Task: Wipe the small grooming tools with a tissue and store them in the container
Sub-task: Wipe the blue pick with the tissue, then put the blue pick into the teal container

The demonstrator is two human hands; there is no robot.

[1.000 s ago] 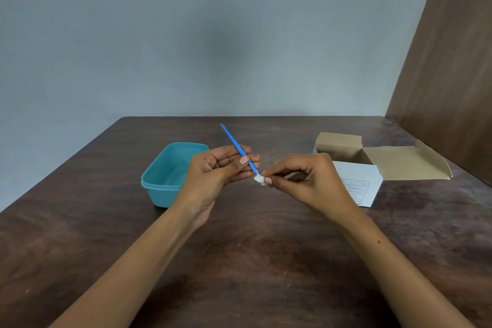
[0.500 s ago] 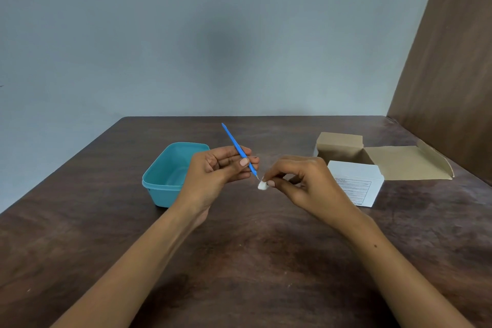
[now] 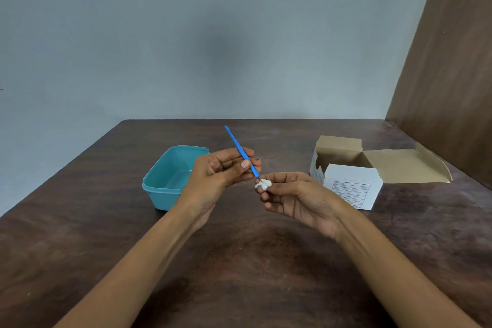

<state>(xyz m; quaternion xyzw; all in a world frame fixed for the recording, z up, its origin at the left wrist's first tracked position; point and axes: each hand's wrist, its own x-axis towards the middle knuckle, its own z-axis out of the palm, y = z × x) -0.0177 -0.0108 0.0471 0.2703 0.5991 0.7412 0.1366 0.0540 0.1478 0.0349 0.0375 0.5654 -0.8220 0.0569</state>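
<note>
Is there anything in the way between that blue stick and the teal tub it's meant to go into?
Nothing visible. The blue tool, pinched in the left hand, is held just right of the teal container, whose top is open with no lid. Only the holding hand itself lies between them.

The slim grooming tool [image 3: 241,152] is bright blue, darkening to a grey tip. The wad of tissue [image 3: 263,184] at that tip is white. At nine o'clock of the hands, the container [image 3: 170,181] is teal inside and out. At three o'clock, the open box [image 3: 354,184] is white outside (with a black-ruled printed label) and plain tan inside. The table [image 3: 253,274] is dark brown, streaked woodgrain.
</note>
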